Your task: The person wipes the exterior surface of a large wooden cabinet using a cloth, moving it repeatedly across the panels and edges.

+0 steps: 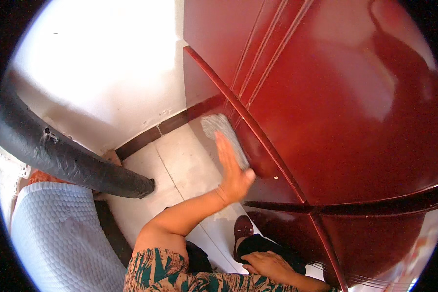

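My left hand [235, 168] reaches forward with fingers stretched and lies flat against a grey fuzzy cloth pad [210, 125]. The pad is against the lower side of a glossy dark red cabinet [326, 121], just below its raised trim strip [243, 114]. Part of the pad is hidden behind my fingers; the thumb sticks out toward the cabinet. My right hand [270, 266] rests on my dark-trousered knee [255, 246], its fingers loosely extended, and holds nothing that shows.
A thick black wrapped pipe [73, 148] slants across the left. Below it is a light blue quilted cover [63, 233]. Pale floor tiles [153, 163] meet a dark skirting [141, 142] and white wall [107, 73]. My dark red shoe [243, 226] stands by the cabinet.
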`<action>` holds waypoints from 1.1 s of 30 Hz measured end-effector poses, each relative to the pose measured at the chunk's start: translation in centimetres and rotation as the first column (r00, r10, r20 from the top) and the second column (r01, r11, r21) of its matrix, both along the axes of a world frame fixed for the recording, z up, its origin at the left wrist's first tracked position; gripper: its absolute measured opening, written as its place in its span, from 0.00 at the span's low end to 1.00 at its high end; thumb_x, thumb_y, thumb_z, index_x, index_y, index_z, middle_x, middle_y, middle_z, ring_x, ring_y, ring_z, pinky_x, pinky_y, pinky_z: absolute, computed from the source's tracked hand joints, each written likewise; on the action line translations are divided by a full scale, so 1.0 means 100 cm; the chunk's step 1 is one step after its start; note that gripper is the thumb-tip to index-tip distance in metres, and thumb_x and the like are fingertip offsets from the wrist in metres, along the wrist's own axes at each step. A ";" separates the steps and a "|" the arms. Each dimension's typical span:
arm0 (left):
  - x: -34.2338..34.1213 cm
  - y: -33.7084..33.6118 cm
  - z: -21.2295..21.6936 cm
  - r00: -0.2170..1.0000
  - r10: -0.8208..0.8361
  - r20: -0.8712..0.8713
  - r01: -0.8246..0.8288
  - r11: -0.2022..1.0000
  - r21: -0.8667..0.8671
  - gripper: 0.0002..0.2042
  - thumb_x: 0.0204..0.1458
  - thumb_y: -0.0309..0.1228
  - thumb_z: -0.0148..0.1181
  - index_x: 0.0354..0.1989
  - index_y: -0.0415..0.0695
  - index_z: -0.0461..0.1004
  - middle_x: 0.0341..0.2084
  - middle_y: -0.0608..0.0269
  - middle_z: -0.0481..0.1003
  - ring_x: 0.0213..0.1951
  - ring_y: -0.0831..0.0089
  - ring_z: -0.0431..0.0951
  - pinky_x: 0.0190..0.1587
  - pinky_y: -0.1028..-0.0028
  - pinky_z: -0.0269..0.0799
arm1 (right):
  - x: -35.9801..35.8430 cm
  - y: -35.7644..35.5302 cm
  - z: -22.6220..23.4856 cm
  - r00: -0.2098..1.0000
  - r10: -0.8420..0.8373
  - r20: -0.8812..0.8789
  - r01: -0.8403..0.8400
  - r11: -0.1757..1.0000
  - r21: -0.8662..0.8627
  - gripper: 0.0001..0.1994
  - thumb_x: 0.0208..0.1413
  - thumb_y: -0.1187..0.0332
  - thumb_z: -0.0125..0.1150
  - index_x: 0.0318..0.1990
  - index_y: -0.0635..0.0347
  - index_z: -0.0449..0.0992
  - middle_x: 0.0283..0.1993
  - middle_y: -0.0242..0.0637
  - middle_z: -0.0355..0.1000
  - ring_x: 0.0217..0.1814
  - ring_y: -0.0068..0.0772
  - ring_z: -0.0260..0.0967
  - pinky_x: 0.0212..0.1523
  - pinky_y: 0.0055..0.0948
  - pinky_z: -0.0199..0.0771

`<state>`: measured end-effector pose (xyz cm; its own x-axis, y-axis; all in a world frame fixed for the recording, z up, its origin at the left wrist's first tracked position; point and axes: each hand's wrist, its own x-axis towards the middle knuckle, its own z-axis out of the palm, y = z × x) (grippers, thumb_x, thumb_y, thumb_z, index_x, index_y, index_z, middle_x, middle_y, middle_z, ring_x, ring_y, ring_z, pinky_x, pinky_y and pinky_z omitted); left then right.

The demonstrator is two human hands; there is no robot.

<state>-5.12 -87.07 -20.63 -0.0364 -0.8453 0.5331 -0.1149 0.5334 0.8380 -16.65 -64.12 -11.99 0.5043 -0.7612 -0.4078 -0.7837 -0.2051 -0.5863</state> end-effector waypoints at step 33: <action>-0.003 0.001 0.005 0.996 0.084 -0.028 -0.070 0.944 0.323 0.41 0.60 0.49 0.41 0.68 0.34 0.27 0.68 0.39 0.26 0.70 0.49 0.27 0.69 0.57 0.25 | 0.005 -0.010 0.007 0.981 0.087 -0.171 -0.036 0.959 0.281 0.19 0.60 0.55 0.51 0.52 0.57 0.70 0.46 0.43 0.73 0.50 0.43 0.70 0.49 0.40 0.69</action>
